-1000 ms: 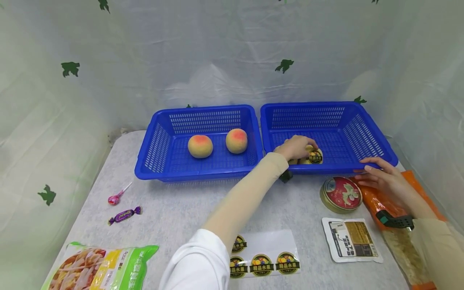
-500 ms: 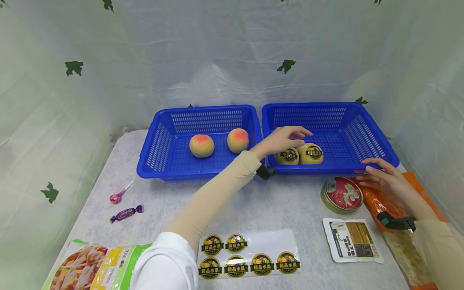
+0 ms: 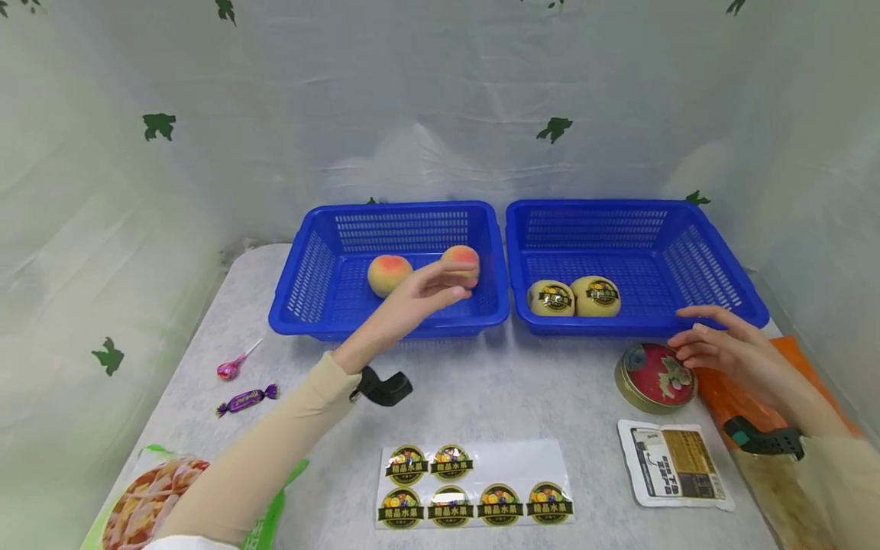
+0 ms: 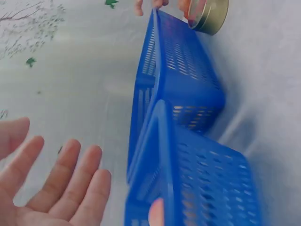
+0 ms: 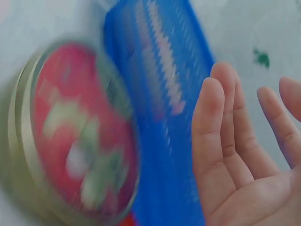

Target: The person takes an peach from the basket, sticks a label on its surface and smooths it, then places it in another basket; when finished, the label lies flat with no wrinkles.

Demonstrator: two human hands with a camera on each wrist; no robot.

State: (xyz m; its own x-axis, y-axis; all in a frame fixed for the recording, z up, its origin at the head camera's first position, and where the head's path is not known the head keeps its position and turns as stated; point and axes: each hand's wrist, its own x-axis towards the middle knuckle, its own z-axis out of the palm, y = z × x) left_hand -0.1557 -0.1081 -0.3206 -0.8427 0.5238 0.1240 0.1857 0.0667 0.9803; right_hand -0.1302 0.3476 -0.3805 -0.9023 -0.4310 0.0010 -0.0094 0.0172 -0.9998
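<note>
One tin (image 3: 649, 374) — beside right hand (image 3: 745, 359), before basket (image 3: 629, 328).

Two red-blushed peaches (image 3: 388, 276), apart, one partly hidden, in a blue basket (image 3: 404, 231) at centre, two pale fruits (image 3: 588, 301) with black-gold stickers (image 3: 603, 292), side by side in a matching basket (image 3: 596, 228), right of centre

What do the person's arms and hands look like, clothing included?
The left hand and right hand wear no gloves. The left beige sleeve meets white cloth at the picture's bottom edge; the right sleeve is beige too. A black left wrist band and a black right wrist band show, the right with a green patch.
</note>
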